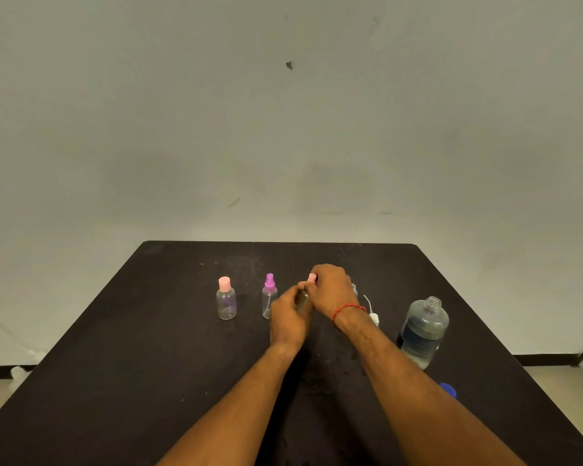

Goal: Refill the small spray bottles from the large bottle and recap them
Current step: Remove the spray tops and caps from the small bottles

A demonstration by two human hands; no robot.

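Note:
My left hand (288, 319) grips the body of a small clear bottle (302, 299) near the table's middle. My right hand (330, 290) closes over its pink cap (312, 278) from above. To the left stand a small clear bottle with a pink cap (226, 299) and a small clear spray bottle with a purple spray top (269, 297), both capped and upright. The large clear bottle (423, 331) stands open at the right, partly filled with liquid. A white spray top with its tube (372, 314) lies beside my right wrist. Another small bottle (354, 289) is mostly hidden behind my right hand.
A black table (148, 364) carries everything and stands against a plain wall. A blue cap (449, 390) lies near the right edge, below the large bottle. The floor shows beyond both side edges.

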